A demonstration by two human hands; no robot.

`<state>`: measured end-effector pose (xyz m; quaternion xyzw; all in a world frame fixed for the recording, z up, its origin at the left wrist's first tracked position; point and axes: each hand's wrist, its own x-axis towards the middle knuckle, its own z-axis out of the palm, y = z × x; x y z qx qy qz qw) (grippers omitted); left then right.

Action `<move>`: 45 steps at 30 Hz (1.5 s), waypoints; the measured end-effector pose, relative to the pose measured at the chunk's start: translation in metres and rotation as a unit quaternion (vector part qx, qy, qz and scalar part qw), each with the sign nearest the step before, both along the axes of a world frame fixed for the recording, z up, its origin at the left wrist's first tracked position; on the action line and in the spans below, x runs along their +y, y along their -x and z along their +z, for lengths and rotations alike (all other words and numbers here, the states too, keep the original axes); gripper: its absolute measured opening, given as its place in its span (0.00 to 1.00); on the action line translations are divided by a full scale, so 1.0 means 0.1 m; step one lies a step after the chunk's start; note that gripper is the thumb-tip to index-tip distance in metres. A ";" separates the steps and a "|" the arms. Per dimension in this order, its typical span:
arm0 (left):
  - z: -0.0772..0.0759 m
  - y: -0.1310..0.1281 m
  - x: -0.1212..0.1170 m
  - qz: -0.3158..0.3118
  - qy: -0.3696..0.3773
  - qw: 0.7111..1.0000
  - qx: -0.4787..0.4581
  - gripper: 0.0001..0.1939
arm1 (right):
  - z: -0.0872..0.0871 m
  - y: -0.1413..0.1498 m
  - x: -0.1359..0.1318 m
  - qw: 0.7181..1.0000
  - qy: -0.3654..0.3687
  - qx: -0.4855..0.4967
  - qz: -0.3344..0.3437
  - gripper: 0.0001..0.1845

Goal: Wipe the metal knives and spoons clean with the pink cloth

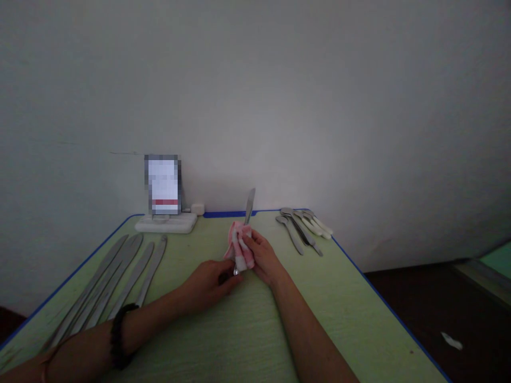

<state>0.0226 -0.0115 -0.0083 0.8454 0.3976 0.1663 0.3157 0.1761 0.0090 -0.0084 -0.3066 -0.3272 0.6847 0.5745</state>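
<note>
A table knife (pixel 249 205) is held over the middle of the table, its blade pointing away from me and up. My left hand (pixel 211 284) grips the knife's handle end near its tip. A pink and white cloth (pixel 239 244) is folded around the knife's middle, and my right hand (pixel 261 255) pinches the cloth against it. The part of the knife inside the cloth is hidden. Several other table knives (pixel 130 279) lie side by side at the left, partly behind my left forearm. Several spoons (pixel 293 234) lie in a group at the back right.
The light green table (pixel 331 319) has a blue edge and stands against a grey wall. A lit screen (pixel 163 183) stands on a white base (pixel 165 223) at the back left, beside a white plug (pixel 198 209). A white scrap (pixel 452 341) lies on the dark floor.
</note>
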 end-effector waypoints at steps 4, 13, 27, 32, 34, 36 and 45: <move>-0.02 0.01 0.01 -0.006 0.001 1.000 -0.001 0.13 | -0.01 0.00 0.01 1.000 -0.001 -0.003 -0.001 0.15; 0.01 -0.01 0.01 0.000 0.004 1.000 0.009 0.12 | -0.02 0.00 0.01 1.000 -0.009 -0.012 0.002 0.15; 0.03 -0.01 0.00 -0.004 -0.007 0.999 0.031 0.14 | -0.10 -0.03 0.16 0.983 0.022 0.083 -0.161 0.13; 0.05 0.00 -0.01 -0.003 0.009 1.000 0.013 0.14 | -0.11 -0.02 0.11 0.991 0.008 0.032 -0.129 0.15; 0.06 0.00 -0.01 -0.006 0.012 1.000 0.000 0.14 | -0.10 -0.01 0.10 0.991 0.007 0.034 -0.132 0.14; 0.06 -0.01 -0.02 -0.009 0.011 1.000 -0.003 0.14 | -0.10 -0.01 0.10 0.991 0.011 0.042 -0.129 0.15; 0.05 -0.01 -0.02 -0.020 0.013 1.000 -0.002 0.14 | -0.10 -0.01 0.12 0.994 0.013 0.051 -0.097 0.18</move>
